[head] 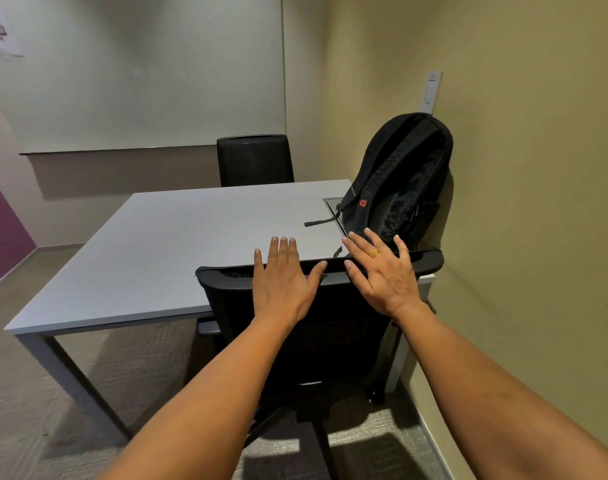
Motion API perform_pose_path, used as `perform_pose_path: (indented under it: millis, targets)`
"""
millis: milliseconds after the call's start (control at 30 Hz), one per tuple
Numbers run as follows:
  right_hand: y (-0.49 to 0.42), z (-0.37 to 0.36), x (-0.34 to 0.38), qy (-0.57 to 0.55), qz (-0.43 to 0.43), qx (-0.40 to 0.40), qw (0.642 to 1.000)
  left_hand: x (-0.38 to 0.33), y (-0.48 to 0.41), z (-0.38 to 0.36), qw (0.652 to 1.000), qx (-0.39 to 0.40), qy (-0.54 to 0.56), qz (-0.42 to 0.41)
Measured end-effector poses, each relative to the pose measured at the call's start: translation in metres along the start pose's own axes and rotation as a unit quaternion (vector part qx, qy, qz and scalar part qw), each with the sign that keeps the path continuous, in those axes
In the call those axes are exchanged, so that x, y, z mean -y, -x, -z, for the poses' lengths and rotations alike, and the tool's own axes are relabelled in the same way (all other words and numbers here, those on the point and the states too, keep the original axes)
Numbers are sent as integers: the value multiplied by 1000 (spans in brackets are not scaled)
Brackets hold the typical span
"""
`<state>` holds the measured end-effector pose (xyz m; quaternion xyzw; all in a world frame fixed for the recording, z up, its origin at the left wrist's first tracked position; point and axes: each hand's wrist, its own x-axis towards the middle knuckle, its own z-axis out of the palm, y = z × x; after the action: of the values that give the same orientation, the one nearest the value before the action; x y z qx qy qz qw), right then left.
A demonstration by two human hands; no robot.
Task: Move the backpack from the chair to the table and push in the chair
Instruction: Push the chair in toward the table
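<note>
With the black backpack (397, 181) upright on the grey table (178, 237) against the wall, both flat, splayed hands, left hand (283, 275) and right hand (382, 268), gripping nothing, could shove the mesh office chair (316, 327) crookedly into the table's leg.

Both forearms bare, reaching fwd from bottom of view, roughly parallel. Left hand (281, 278) flat, palm down, fingers straight and close together, thumb out to the side. Right hand (382, 271) also palm down but fingers splayed wide, wrist angled inward a bit; gold ring on one finger. Neither hand curled round anything. Whether palms actually press down or just hover can't be told from this angle.
</note>
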<state>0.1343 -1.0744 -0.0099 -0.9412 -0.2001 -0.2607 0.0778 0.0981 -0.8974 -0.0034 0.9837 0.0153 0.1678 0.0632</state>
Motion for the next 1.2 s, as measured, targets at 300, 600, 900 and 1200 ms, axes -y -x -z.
perform_pose_path:
  millis: [300, 600, 900, 1200]
  targets:
    - [-26, -13, -39, -8, 12, 10, 1000, -28, -31, -14, 1000, -4, -8, 22]
    - [-49, -29, -54, -19, 13, -17, 1000, -33, -60, -24, 999, -5, -25, 29]
    - [-62, -42, -41, -21, -9, -41, 999, -14, -77, -31, 999, -15, -39, 24]
    - [-69, -47, -38, -11, -11, -75, 997, -4, -91, -37, 999, -25, -32, -2]
